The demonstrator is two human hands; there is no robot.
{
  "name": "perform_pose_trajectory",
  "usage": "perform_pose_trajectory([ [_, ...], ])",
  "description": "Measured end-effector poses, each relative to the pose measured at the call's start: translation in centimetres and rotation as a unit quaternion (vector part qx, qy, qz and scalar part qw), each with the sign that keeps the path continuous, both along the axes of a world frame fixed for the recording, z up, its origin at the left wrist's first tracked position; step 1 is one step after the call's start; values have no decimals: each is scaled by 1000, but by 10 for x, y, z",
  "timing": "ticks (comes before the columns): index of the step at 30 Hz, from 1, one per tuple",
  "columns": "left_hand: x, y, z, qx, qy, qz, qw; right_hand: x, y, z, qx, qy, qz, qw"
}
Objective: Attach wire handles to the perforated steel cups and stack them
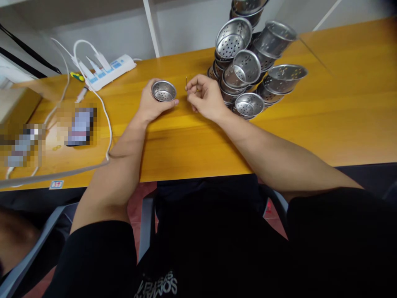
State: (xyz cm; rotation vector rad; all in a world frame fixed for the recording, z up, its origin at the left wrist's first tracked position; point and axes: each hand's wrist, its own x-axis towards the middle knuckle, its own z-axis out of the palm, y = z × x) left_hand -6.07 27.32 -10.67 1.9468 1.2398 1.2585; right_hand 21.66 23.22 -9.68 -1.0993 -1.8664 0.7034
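Note:
My left hand [150, 106] is wrapped round a small metal cup [164, 92] with holes punched in it, its mouth facing up. A short gap to the right, my right hand [204, 97] pinches a thin, dark, wire-like piece [186, 82] that sticks up past the fingertips. What kind of piece it is, I cannot make out. Close behind the right hand, several similar perforated cups [247, 68] are stacked and nested in a leaning pile, some tilted toward me. Part of the pile's lower left is hidden by my right hand and wrist.
On the left of the yellow table [192, 153] are a white power strip [113, 71] with plugs and cables, a blurred phone [81, 126] and a box [17, 105]. A white cable [107, 120] runs beside my left forearm. Another person's arm [18, 236] shows at lower left.

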Motion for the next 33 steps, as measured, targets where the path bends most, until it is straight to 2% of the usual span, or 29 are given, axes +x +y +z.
perform_pose_trajectory([
  [4,6,-7,3,-11,15,-14,1000,1,3,-2,34,-23,-20,999],
  [9,10,-7,1,3,8,-39,999,1,-1,1,33,-34,-18,999],
  [16,15,-8,-4,5,35,-42,998,0,-3,-1,30,-37,-18,999],
  [25,11,16,-29,37,-28,-98,994,3,11,-15,123,69,19,990],
  [28,14,13,-26,51,-19,-116,992,4,7,-14,132,59,15,989],
  [33,26,-7,-13,53,-1,-148,988,6,-1,-10,131,21,-8,991],
])
